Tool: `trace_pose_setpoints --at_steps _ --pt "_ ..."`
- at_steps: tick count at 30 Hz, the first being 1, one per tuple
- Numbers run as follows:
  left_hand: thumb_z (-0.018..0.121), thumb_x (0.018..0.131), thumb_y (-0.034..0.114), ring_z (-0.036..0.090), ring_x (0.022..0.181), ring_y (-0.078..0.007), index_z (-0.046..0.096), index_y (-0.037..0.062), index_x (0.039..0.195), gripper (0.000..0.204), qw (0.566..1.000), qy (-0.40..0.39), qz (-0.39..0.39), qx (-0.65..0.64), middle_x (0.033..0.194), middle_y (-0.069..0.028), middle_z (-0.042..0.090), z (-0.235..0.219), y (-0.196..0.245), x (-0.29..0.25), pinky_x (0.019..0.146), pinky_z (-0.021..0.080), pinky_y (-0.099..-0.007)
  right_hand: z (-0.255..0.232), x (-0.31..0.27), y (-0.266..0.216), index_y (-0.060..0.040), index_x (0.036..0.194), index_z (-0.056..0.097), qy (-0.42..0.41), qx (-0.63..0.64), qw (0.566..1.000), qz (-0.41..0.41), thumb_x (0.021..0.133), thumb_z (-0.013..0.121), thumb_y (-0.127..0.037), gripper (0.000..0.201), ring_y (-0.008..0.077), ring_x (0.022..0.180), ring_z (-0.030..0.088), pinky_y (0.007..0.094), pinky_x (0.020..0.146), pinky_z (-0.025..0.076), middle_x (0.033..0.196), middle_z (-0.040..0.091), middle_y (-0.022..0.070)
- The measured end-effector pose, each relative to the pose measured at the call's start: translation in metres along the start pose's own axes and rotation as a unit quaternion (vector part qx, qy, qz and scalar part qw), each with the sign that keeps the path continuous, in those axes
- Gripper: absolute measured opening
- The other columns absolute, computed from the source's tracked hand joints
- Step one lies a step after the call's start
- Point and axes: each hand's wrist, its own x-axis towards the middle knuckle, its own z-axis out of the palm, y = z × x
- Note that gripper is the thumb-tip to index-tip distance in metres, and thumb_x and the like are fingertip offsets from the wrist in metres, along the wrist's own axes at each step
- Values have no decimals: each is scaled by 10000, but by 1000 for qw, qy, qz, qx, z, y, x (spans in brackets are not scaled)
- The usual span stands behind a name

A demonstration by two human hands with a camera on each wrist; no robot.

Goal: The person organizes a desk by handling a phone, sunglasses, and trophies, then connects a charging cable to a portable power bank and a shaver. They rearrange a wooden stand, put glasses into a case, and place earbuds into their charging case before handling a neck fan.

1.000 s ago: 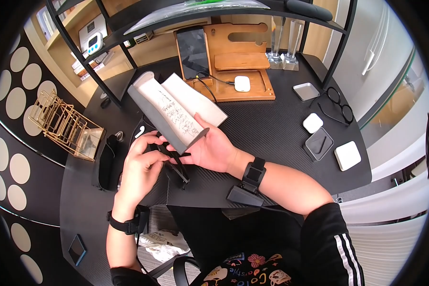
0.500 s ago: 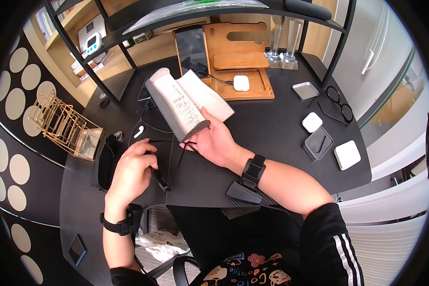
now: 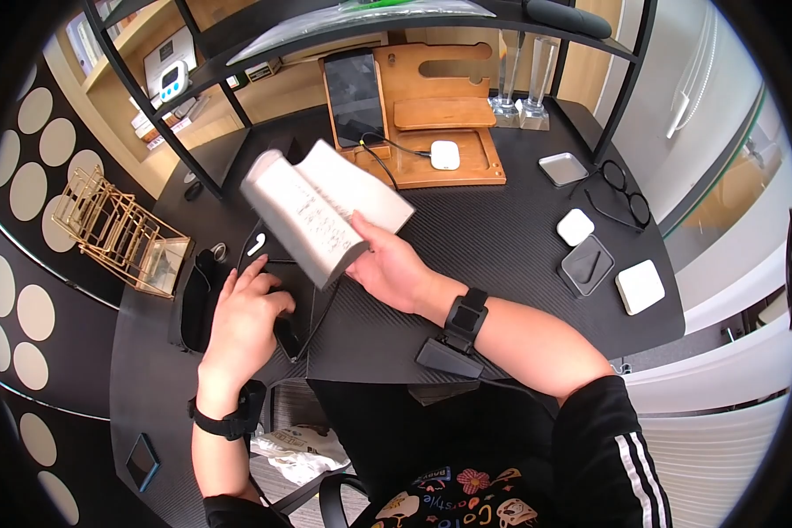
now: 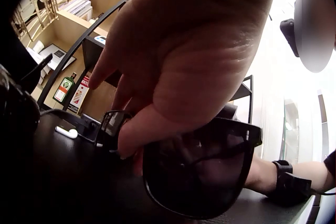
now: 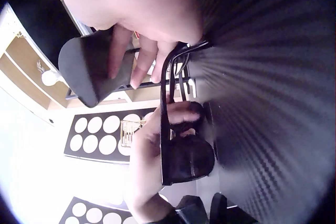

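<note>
Dark sunglasses (image 3: 288,339) hang below my left hand (image 3: 245,330), low over the desk's front part. In the left wrist view the thumb and fingers of my left hand (image 4: 173,61) pinch their frame beside a large dark lens (image 4: 199,182). My right hand (image 3: 392,268) holds an opened grey case (image 3: 282,231) with a pale, written-on inside, tilted above the desk. In the right wrist view, thin black temples (image 5: 164,92) run from the lens (image 5: 190,158) up to my right hand (image 5: 139,3); whether its fingers touch them is hidden.
A white earbud (image 3: 256,244) and a black case (image 3: 194,304) lie left. Behind is a wooden stand (image 3: 444,113) with a phone (image 3: 357,97). At right are round glasses (image 3: 627,194), a grey tray (image 3: 588,266) and white boxes (image 3: 641,287). A gold rack (image 3: 132,238) stands far left.
My left hand has moved left and slightly toward the body with the sunglasses, away from the right hand. The grey case shifted right, then back left, and its tilt changed.
</note>
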Motion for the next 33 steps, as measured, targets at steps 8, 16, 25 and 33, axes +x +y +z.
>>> trace_pose_setpoints --at_steps 8,16,25,33 --pt "544 659 -85 481 1185 -343 653 48 1058 435 998 32 25 -47 1130 -158 584 10 10 6 1076 314 -472 6 -6 8 -66 1374 394 -68 38 995 56 1002 392 -349 468 188 1265 444 384 1061 319 1383 463 68" --pt "549 654 -96 390 1287 -346 692 95 943 374 999 -26 5 18 1168 -134 541 -1 8 3 1109 213 -562 -1 -5 -4 -131 1406 357 -80 48 992 86 990 362 -450 524 279 1285 420 558 1015 333 1396 443 82" --pt "506 721 -136 324 1341 -380 668 101 993 395 998 30 7 -58 1287 -158 488 -9 -2 2 1113 236 -530 -15 4 -14 -116 1421 313 9 -77 996 51 999 337 -441 532 281 1233 474 546 934 443 1377 451 105" --pt "499 713 -127 317 1353 -362 676 109 1017 423 997 -1 4 -77 1346 -161 471 -12 -6 1 1115 241 -508 -12 2 -24 -98 1418 305 63 -155 983 71 998 329 -462 557 318 1182 514 538 874 489 1351 457 138"
